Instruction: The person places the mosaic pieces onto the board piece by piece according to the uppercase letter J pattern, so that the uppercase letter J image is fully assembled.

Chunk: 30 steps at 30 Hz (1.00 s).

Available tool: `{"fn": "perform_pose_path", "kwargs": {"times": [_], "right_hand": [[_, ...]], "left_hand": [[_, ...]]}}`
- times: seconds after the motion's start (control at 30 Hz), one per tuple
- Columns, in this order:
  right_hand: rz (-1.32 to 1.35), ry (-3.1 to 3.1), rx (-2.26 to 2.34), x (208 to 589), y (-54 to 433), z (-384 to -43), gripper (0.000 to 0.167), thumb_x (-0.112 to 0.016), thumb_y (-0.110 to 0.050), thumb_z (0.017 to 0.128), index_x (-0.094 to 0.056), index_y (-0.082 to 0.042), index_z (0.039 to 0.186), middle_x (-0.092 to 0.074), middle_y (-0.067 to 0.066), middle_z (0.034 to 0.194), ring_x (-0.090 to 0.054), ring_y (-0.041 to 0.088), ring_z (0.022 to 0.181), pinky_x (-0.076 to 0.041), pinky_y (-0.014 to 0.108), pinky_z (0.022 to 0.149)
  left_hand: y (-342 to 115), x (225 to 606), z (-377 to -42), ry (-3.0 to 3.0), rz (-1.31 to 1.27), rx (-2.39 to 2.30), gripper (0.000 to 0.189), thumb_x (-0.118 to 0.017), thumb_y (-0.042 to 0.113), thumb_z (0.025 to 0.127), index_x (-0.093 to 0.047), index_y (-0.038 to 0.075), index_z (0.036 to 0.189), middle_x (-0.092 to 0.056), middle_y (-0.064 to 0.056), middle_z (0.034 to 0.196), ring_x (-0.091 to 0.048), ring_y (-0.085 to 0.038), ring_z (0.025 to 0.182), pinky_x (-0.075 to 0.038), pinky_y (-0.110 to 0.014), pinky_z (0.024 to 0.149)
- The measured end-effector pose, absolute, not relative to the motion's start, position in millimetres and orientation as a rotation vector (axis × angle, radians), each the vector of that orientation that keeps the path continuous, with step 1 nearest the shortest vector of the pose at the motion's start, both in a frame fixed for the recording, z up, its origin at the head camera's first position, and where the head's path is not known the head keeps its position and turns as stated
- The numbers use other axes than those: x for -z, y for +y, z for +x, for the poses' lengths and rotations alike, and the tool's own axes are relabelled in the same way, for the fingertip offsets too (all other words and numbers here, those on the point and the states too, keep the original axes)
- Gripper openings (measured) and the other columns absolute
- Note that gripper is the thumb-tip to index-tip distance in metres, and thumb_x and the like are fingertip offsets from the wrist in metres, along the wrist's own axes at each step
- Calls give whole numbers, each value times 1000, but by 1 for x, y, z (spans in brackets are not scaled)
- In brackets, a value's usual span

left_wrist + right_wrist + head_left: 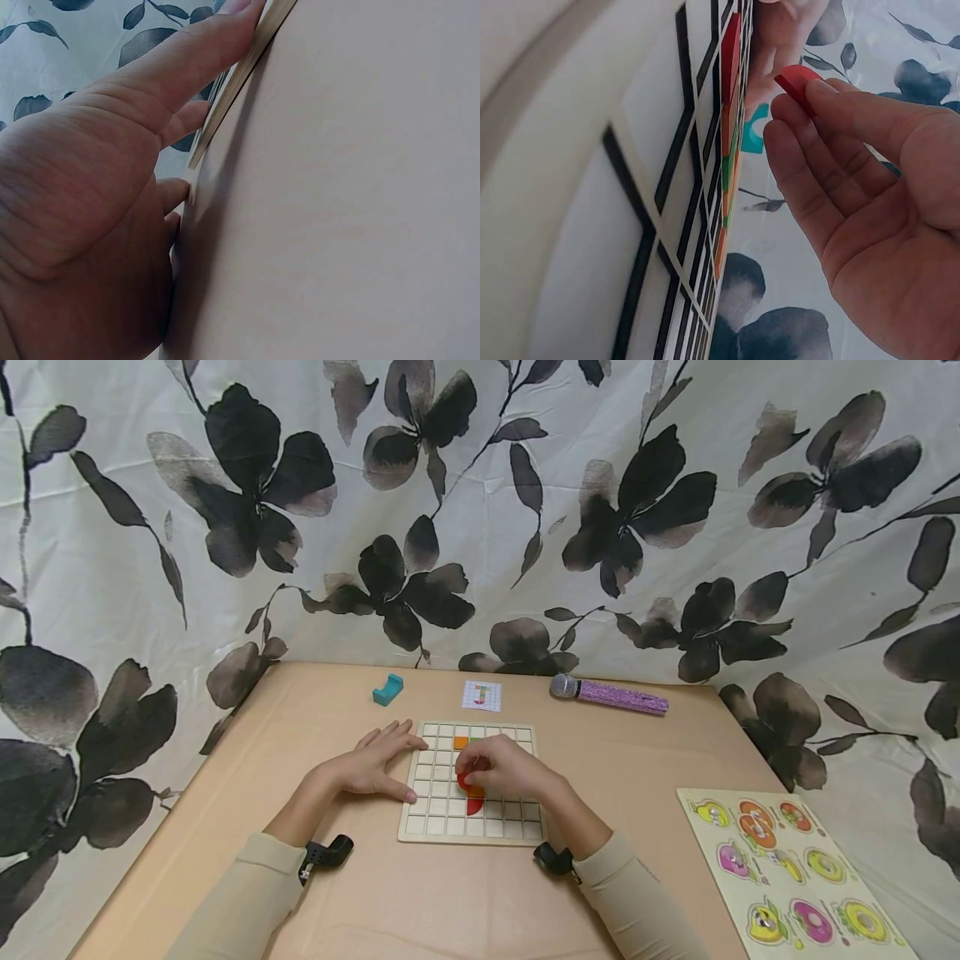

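A square white grid board [435, 828] with a pale wooden rim lies on the table. My left hand [372, 763] rests at its left edge, fingers extended and the thumb touching the rim. Over the board's middle, my right hand [508, 768] pinches a small red piece with a rounded edge [801, 78] between thumb and fingers, raised off the grid in the right wrist view. Beneath that hand, a red rounded piece [474, 807] and an orange piece [476, 792] sit in cells. Farther up are an orange square [461, 742] and some green, partly hidden by the hand.
Behind the board lie a teal block [387, 690], a small card with a coloured grid pattern [482, 696] and a purple glittery microphone [615, 695]. A board with fruit pictures [772, 902] lies at the right. Floral cloth [525, 510] hangs behind the table.
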State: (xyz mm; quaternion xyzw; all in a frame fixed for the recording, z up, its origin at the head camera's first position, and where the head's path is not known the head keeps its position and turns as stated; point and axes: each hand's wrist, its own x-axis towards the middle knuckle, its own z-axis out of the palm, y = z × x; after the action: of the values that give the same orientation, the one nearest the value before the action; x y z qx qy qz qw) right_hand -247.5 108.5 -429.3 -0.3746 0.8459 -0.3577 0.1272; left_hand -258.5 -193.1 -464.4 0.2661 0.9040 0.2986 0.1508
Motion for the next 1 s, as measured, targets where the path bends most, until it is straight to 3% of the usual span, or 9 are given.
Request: {"fn": "perform_pose_path", "kwargs": {"times": [0.33,1.0], "right_hand": [[-1109,2401,964,429,99,-241,10,-75,-5,94,-78,-12,99,-73,-6,90,-65,7,79,-58,21,75],[-1135,2413,865,432,93,-234,8,-74,-8,96,-78,-14,100,-72,-9,90,-63,4,80,-56,19,76]], "left_hand": [[-194,463,-258,2598,773,-866,84,-87,56,77,-52,23,147,-11,-21,174,-1,-45,161,3,-66,126],[-194,466,-259,2600,783,-858,84,-87,57,77,-52,25,146,-11,-20,174,0,-44,162,3,-66,127]]}}
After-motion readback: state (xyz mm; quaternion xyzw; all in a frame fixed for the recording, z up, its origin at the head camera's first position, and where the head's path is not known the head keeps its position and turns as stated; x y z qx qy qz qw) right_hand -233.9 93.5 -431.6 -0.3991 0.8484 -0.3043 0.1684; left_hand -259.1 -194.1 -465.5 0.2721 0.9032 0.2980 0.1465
